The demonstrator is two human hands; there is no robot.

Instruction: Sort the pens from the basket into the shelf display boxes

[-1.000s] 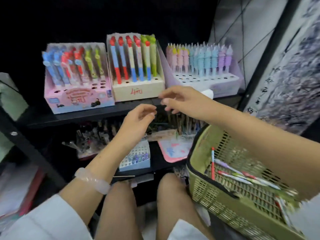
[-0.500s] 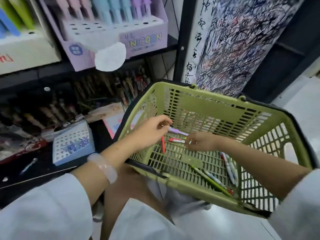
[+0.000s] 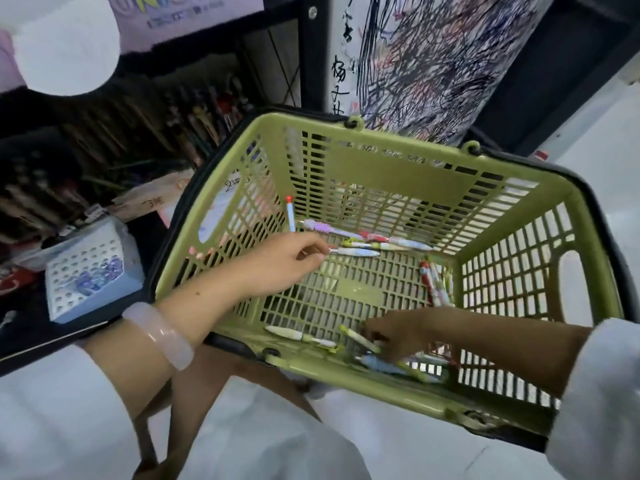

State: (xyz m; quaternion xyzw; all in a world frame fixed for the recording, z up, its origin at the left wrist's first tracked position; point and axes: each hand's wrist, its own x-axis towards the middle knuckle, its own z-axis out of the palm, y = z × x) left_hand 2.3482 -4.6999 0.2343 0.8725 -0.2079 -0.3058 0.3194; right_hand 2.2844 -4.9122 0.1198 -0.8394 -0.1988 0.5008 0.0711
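Gathering pens from the green basket looks like the step in hand; the next move likely calls for lifting the picked pens and turning toward the shelf display boxes, of which only a purple box edge shows at the top. The left hand reaches into the basket, fingers curled, apparently holding a blue pen with a red cap upright, its fingertips beside a white pen. The right hand reaches into the near corner, fingers curled around a pale green pen. More pens lie scattered across the basket floor.
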